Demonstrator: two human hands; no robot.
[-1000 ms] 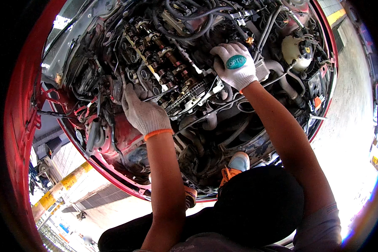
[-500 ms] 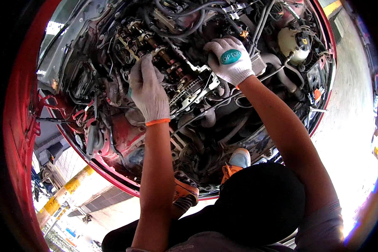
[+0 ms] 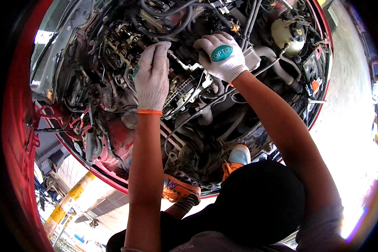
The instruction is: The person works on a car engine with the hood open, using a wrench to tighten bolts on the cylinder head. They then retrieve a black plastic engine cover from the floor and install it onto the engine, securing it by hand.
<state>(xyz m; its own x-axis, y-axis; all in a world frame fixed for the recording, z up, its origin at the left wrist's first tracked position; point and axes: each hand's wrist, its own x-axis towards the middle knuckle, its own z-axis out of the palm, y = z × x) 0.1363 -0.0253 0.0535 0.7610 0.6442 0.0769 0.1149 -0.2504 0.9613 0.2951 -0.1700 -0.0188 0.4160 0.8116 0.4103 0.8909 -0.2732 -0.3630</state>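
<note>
Below me lies an opened car engine, its camshafts (image 3: 134,40) and timing chain (image 3: 181,89) exposed. My left hand (image 3: 152,77), in a white knit glove with an orange cuff, hovers over the camshafts. Its fingers stretch forward, close side by side, and it covers the middle of the shafts; the thumb is hidden. My right hand (image 3: 223,58), gloved alike with a green patch on its back, rests at the engine's right side beside the hoses. Its fingers curl downward around something I cannot make out, the tips out of sight.
A black corrugated hose (image 3: 172,35) loops above the hands. At the right stands a whitish fluid tank (image 3: 283,38) with a black cap. The red body panel (image 3: 19,147) rises at the left. My orange shoes (image 3: 181,187) are at the bay's front edge.
My left hand has moved up and forward along the camshafts, its fingers straighter. My right hand keeps its place on the engine; the whole view has shifted slightly.
</note>
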